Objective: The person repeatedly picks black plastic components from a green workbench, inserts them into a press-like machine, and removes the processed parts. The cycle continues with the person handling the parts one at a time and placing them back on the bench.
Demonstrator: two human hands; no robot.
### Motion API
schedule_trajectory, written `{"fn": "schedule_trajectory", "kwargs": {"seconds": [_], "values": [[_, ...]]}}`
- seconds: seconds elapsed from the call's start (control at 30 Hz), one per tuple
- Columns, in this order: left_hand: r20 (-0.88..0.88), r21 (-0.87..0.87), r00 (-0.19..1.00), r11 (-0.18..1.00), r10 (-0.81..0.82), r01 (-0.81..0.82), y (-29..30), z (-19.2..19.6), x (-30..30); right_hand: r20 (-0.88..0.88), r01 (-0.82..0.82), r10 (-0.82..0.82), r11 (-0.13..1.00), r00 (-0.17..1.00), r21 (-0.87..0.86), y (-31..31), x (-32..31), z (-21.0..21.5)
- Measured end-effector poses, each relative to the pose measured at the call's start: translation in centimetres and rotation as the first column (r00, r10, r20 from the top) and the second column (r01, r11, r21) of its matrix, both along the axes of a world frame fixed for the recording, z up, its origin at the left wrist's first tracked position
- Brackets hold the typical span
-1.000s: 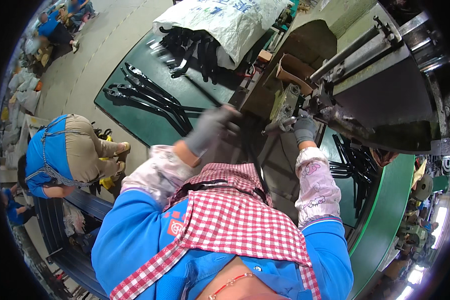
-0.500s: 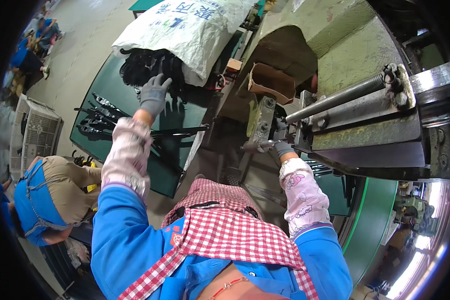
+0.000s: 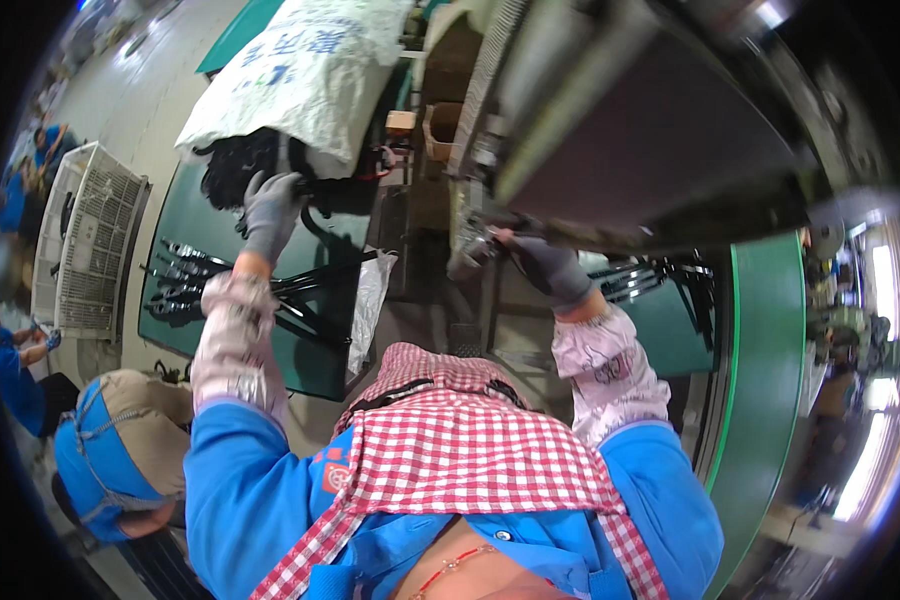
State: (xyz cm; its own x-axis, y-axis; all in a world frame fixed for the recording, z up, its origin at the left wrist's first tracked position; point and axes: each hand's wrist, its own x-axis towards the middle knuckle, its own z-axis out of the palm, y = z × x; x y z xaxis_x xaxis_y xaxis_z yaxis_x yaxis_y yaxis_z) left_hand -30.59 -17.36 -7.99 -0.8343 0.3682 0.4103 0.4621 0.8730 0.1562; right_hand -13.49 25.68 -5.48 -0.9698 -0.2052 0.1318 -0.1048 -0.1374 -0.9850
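Observation:
My left hand (image 3: 270, 212), in a grey glove, reaches to the near edge of a pile of black curved parts (image 3: 238, 165) spilling from a white woven sack (image 3: 290, 85). Its thumb and fingers are apart, with the fingertips touching or nearly touching the parts. My right hand (image 3: 550, 270), also gloved with bare fingertips, is closed beside a metal fitting (image 3: 473, 245) at the front of a large machine (image 3: 650, 150). What those fingers grip is blurred and partly hidden. Long black rod-like pieces (image 3: 315, 285) lie in a bundle beneath my left forearm.
The green table (image 3: 320, 370) carries the sack and rods. More black rods (image 3: 660, 280) lie on a surface at the right, near a green bench (image 3: 765, 380). A person in a blue-and-tan cap (image 3: 120, 445) sits close at left, below a white plastic crate (image 3: 90, 245).
The view has shifted. My left hand, fingers less spread, has come closer against the black parts. My right hand shows more fully at the machine's front, where the machine looks tilted and blurred.

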Motion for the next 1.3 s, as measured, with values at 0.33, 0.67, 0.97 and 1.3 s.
{"fn": "schedule_trajectory", "kwargs": {"seconds": [0.33, 0.67, 0.97, 1.3], "values": [[0.223, 0.974, 0.845, 0.084, -0.486, -0.208, 11.3, 2.8, 21.0, -0.642, 0.165, 0.116, 0.918, 0.758, 0.360, -1.7, -2.3, 5.8], [0.486, 0.808, 0.557, 0.104, -0.674, -0.580, 22.6, 2.9, 30.3, -0.498, 0.037, 0.258, 0.860, 0.828, 0.508, -3.7, -6.6, 2.1], [0.667, 0.725, 0.584, 0.222, -0.463, -0.652, 25.1, 6.5, 34.8, 0.239, 0.960, -0.970, 0.026, -0.042, 0.277, 30.1, 2.3, -12.4], [0.827, 0.562, 0.366, 0.614, -0.426, -0.554, 28.4, 8.7, 34.9, 0.349, 0.579, -0.905, 0.153, -0.244, 0.801, 49.4, 10.5, -18.0]]}}
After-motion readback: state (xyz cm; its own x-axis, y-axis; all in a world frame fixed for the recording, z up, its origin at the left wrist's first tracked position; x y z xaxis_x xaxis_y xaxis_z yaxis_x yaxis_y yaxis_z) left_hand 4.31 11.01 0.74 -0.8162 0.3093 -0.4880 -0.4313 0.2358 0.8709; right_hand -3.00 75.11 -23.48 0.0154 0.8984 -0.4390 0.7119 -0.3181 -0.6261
